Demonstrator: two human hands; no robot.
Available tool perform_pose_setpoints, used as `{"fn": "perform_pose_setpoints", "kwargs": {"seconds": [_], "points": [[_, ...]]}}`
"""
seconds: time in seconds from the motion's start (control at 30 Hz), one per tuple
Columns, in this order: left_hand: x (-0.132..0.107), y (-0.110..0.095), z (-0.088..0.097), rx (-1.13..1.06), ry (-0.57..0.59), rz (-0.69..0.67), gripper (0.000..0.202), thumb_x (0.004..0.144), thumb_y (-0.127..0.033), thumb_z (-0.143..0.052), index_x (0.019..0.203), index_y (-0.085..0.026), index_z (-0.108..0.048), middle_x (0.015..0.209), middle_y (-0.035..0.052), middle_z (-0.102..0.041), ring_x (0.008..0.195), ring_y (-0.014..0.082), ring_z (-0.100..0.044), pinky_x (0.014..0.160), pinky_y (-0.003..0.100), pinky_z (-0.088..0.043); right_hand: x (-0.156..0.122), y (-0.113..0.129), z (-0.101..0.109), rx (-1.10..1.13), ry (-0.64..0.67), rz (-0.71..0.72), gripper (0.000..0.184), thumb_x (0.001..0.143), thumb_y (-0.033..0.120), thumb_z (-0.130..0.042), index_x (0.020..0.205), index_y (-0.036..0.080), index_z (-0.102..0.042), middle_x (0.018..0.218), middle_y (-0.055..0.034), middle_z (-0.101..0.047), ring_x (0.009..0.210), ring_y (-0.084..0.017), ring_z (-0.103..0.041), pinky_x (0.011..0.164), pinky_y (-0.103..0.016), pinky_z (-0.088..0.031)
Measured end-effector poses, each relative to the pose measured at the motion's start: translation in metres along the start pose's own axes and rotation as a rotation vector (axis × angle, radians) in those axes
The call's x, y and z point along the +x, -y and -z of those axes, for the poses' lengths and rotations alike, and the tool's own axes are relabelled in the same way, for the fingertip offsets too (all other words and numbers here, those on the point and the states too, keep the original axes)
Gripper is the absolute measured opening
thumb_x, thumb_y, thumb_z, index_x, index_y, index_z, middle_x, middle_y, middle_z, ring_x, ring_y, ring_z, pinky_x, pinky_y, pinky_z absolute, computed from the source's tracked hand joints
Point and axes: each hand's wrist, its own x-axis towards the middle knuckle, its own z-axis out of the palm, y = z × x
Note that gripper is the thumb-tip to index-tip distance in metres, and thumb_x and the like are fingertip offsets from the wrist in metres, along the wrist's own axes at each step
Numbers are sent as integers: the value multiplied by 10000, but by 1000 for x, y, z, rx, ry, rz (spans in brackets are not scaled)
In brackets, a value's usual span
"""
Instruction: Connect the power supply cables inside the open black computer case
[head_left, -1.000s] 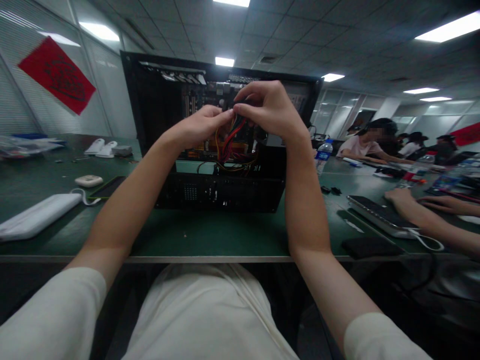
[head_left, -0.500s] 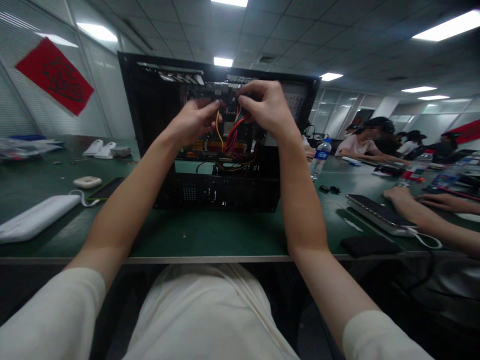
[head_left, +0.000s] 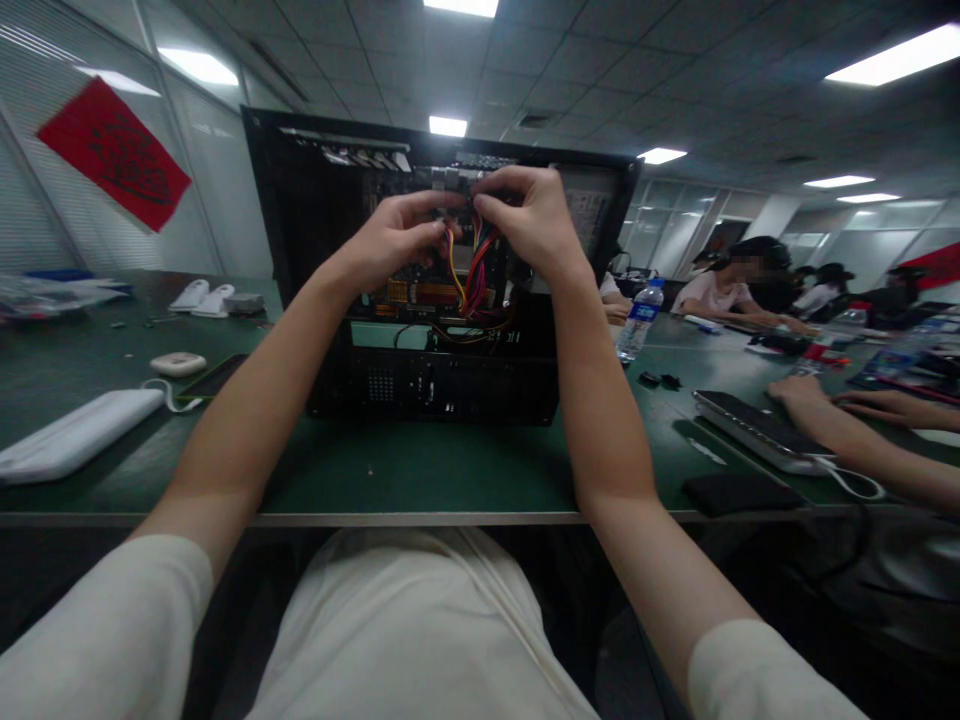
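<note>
A black computer case (head_left: 442, 395) stands on the table in front of me, its open side showing a circuit board and wiring. Inside its upper middle, my right hand (head_left: 529, 210) pinches the top of a multicoloured power cable (head_left: 476, 275), thumb and index finger closed together; the connector end is hidden. Close by on the left, my left hand (head_left: 401, 230) has its thumb against the yellow strands of the wiring. Its index finger reaches toward the right fingertips, and the other fingers curl behind the wires, partly hidden. Thin dark wires (head_left: 480, 337) cross the case below.
Left on the green table (head_left: 420, 470) lie a white power bank (head_left: 79, 435), a white rounded case (head_left: 178, 364) and a phone (head_left: 219, 378). Rightward are a water bottle (head_left: 640, 322), a dark-topped device (head_left: 757, 425) with a white cable, and a co-worker's hands (head_left: 806, 392).
My left index finger has stretched out toward the right hand. More yellow strands now show beside the left thumb, gathered nearer the coloured bundle. The right hand keeps its pinch, shifting slightly left.
</note>
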Motion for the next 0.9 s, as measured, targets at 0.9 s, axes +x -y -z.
{"fn": "perform_pose_setpoints", "kwargs": {"seconds": [0.9], "points": [[1,29,-6,353,-104,-179,226,866,-236,-673,1065,-239,-779,1178,60,-764,1287,302,-599,1058,432,-505,-7,2,-15,-310,358,126,410,917,166,-508,1215,322,-744,1358,-1,-658,1310,-244,-566,1121,-421,-485]]}}
